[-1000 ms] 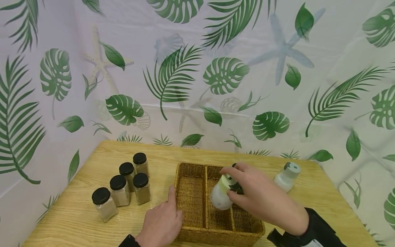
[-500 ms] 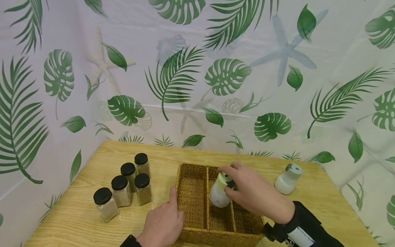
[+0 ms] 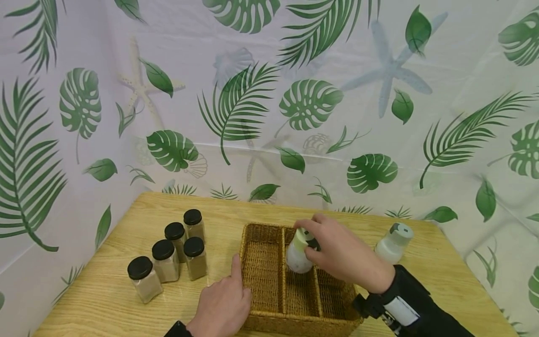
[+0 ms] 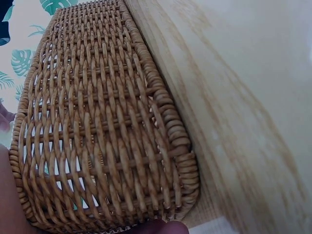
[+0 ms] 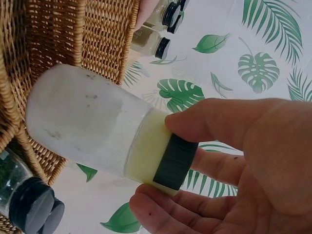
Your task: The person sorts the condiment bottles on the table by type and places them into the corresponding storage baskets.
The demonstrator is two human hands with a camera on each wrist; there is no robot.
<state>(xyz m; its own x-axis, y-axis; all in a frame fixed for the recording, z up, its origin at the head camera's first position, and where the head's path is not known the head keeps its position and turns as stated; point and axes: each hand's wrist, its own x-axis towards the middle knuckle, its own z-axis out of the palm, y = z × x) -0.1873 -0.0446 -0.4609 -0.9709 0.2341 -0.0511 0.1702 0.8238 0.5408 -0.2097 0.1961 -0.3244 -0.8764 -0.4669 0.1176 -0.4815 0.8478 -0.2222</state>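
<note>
Five square glass jars [image 3: 177,255] with black lids stand grouped on the left of the wooden table [image 3: 109,299], holding what appears to be ground spice. A white shaker bottle [image 3: 392,243] with a grey-green cap stands on the right. A leaf-printed curtain [image 3: 269,103] forms the backdrop.

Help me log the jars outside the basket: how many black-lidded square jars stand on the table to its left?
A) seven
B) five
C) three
B: the head view shows five black-lidded jars clustered on the table, left of the wicker basket.
</note>
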